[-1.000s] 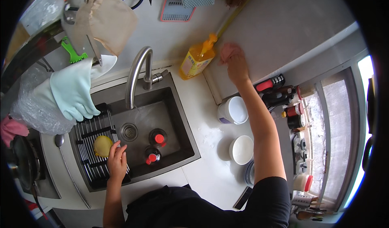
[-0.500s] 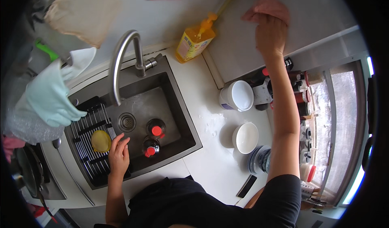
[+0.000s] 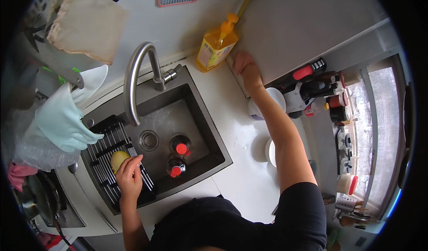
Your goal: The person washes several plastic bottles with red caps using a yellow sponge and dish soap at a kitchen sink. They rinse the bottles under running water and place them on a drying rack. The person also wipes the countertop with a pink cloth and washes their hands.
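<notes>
My right hand (image 3: 252, 78) presses a pink cloth (image 3: 243, 62) against the lower part of the grey wall, just right of a yellow pump bottle (image 3: 216, 50). The fingers are mostly hidden by the cloth and the angle. Over the drying rack (image 3: 109, 146) at the sink's left side is my left hand (image 3: 129, 179), its fingers loosely bent and holding nothing visible. Beside its fingertips lies a round yellow object (image 3: 118, 160) on the rack; whether they touch I cannot tell. Two dark bottles with red caps (image 3: 180, 149) stand in the sink (image 3: 196, 117).
A curved metal faucet (image 3: 133, 81) arches over the sink. White tub (image 3: 275, 98) and white bowl (image 3: 269, 152) are partly behind my right forearm. Pale green gloves (image 3: 67, 121) hang at left, above a long-handled spoon (image 3: 91, 202). Jars and bottles (image 3: 336, 106) line the windowsill.
My right hand has brought the pink cloth down and left along the wall, from high up to near the counter. The left hand stays by the rack, its fingers closer together. The view has shifted slightly.
</notes>
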The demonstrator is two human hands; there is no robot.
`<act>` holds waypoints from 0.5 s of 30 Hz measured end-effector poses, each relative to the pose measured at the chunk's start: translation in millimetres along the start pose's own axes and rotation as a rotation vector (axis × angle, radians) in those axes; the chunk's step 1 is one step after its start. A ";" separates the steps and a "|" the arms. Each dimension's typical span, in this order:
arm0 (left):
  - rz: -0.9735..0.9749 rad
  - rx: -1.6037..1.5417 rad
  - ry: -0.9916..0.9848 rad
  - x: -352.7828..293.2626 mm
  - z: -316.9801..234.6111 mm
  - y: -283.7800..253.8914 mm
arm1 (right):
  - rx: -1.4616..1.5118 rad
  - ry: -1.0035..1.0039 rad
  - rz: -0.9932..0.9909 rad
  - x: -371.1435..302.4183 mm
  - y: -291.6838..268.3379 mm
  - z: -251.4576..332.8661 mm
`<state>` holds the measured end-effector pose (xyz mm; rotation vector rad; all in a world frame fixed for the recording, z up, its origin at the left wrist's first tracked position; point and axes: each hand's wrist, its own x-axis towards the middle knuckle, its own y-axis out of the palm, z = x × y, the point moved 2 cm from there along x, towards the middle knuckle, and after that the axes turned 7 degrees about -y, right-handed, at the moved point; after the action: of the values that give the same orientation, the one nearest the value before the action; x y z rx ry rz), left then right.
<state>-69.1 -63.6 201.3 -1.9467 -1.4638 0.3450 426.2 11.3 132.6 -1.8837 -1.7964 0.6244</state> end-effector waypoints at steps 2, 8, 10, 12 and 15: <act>0.006 -0.066 -0.068 -5.3 6.5 -5.4 | 0.031 -0.245 0.100 -11.0 -6.6 -17.7; -0.008 -0.084 -0.074 -17.4 9.2 -4.0 | 0.487 0.014 0.185 -43.6 -125.2 -118.3; 0.041 -0.135 -0.068 -15.7 8.5 6.4 | 0.263 -0.009 -0.382 -80.5 -80.2 -132.2; 0.072 -0.134 -0.051 -11.6 4.2 11.5 | 0.127 0.002 -0.316 -84.8 -83.1 -120.1; 0.059 -0.096 0.007 -6.7 0.5 11.0 | 0.129 -0.005 -0.110 -58.6 -69.4 -84.9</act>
<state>-63.4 -71.2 192.7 -2.0685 -1.4452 0.2982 420.7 -45.9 242.8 -1.6882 -1.8044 0.6881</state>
